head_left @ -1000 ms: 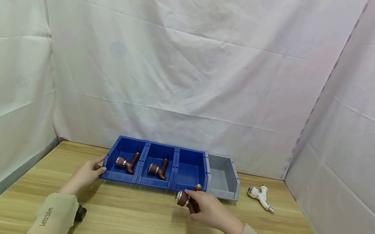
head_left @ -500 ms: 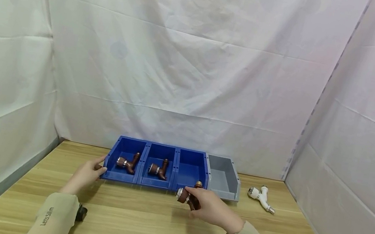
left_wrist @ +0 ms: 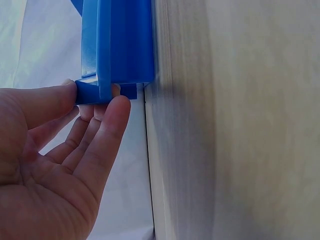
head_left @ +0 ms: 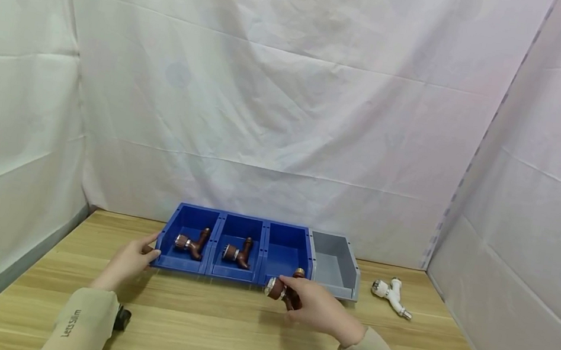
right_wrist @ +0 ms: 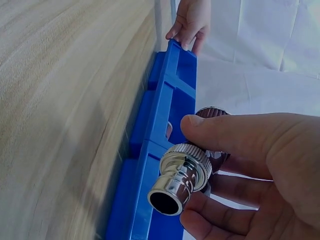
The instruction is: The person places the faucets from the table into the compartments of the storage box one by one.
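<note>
My right hand [head_left: 318, 309] holds a brown faucet [head_left: 275, 289] just in front of the third blue bin [head_left: 286, 259]. In the right wrist view, thumb and fingers pinch the faucet around its body, with its silver nozzle [right_wrist: 172, 187] towards the camera. My left hand [head_left: 125, 261] grips the outer front corner of the leftmost blue bin [head_left: 184, 264]; in the left wrist view the thumb and fingers [left_wrist: 112, 120] pinch the blue edge [left_wrist: 104, 50]. One brown faucet [head_left: 193, 247] lies in the leftmost bin, another brown faucet [head_left: 238, 256] in the second.
A grey bin [head_left: 334, 266] adjoins the blue row on its right. Further right, a white faucet [head_left: 392, 296] lies on the wooden table [head_left: 194, 330]. White cloth [head_left: 268, 107] hangs behind the bins and at both sides.
The right hand and its brown faucet have risen slightly towards the third blue bin. The left hand keeps its grip on the leftmost bin.
</note>
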`<state>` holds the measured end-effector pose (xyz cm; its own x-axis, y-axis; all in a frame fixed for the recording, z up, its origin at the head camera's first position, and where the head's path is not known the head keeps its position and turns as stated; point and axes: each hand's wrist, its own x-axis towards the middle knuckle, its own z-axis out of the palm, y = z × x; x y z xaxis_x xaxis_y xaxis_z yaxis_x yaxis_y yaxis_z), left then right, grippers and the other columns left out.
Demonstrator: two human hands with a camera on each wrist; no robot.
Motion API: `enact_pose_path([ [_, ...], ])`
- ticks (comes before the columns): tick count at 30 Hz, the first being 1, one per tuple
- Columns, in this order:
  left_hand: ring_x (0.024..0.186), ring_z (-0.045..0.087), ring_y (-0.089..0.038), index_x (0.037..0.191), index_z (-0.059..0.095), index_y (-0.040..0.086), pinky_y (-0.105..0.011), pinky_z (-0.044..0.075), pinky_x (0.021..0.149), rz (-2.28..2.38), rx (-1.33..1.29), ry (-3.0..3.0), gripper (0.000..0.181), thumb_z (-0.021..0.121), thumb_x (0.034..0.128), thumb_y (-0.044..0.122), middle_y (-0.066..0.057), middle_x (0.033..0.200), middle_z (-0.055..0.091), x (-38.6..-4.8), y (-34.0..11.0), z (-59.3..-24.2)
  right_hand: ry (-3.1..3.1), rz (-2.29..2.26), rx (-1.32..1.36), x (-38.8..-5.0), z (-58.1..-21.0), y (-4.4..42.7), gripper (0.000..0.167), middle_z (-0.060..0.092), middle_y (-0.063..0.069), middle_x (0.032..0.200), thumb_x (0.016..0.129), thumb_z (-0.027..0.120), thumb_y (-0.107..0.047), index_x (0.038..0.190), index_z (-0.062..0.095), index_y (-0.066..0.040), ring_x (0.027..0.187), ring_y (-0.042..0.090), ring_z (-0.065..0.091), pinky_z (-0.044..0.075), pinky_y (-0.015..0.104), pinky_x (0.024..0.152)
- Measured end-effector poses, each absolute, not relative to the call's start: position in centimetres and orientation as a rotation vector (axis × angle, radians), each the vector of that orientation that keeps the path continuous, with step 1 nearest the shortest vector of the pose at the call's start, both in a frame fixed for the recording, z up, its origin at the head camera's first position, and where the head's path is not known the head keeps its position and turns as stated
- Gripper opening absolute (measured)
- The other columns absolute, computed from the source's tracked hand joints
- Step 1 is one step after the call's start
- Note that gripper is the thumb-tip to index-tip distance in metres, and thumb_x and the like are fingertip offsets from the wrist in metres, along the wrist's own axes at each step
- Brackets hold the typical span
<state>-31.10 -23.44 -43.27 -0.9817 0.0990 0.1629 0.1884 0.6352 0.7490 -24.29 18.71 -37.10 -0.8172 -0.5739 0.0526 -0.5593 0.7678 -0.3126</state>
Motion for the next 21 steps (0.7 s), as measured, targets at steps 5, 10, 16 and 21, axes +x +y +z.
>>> enact_pose_path([
  [5, 0.069, 0.06, -0.021, 0.146, 0.034, -0.008, -0.034, 0.047, 0.059, -1.258, -0.237, -2.749, 0.055, 0.055, 0.0981, 0.009, -0.023, 0.099, 0.065, -31.2, -23.5, -43.3, 2.921, -0.49, -0.942, -24.6, -37.0, 18.8, 0.073, 0.06, 0.009, 0.124, 0.079, 0.081, -0.015, 0.143, 0.048, -0.007, 0.106, 0.023, 0.06, 0.051, 0.037, 0.083],
  [10, 0.068, 0.06, -0.021, 0.146, 0.034, -0.008, -0.034, 0.047, 0.058, -1.27, -0.229, -2.753, 0.055, 0.055, 0.0981, 0.009, -0.023, 0.099, 0.065, -31.2, -23.5, -43.3, 2.919, -0.499, -0.969, -24.9, -37.0, 18.9, 0.072, 0.062, 0.009, 0.121, 0.079, 0.081, -0.016, 0.143, 0.048, -0.006, 0.1, 0.019, 0.062, 0.052, 0.033, 0.079],
  [16, 0.068, 0.06, -0.02, 0.146, 0.033, -0.008, -0.034, 0.047, 0.058, -1.261, -0.231, -2.76, 0.055, 0.055, 0.0982, 0.01, -0.023, 0.099, 0.065, -31.2, -23.5, -43.3, 2.919, -0.511, -0.96, -25.1, -37.0, 19.0, 0.073, 0.061, 0.009, 0.124, 0.08, 0.08, -0.017, 0.144, 0.047, -0.007, 0.1, 0.02, 0.062, 0.052, 0.033, 0.077],
  [21, 0.068, 0.06, -0.02, 0.146, 0.033, -0.007, -0.034, 0.047, 0.058, -1.264, -0.225, -2.762, 0.056, 0.055, 0.0985, 0.011, -0.024, 0.1, 0.064, -31.3, -23.6, -43.4, 2.927, -0.506, -0.955, -25.4, -36.8, 18.9, 0.072, 0.059, 0.011, 0.127, 0.08, 0.08, -0.015, 0.144, 0.047, -0.006, 0.107, 0.026, 0.06, 0.052, 0.037, 0.081],
])
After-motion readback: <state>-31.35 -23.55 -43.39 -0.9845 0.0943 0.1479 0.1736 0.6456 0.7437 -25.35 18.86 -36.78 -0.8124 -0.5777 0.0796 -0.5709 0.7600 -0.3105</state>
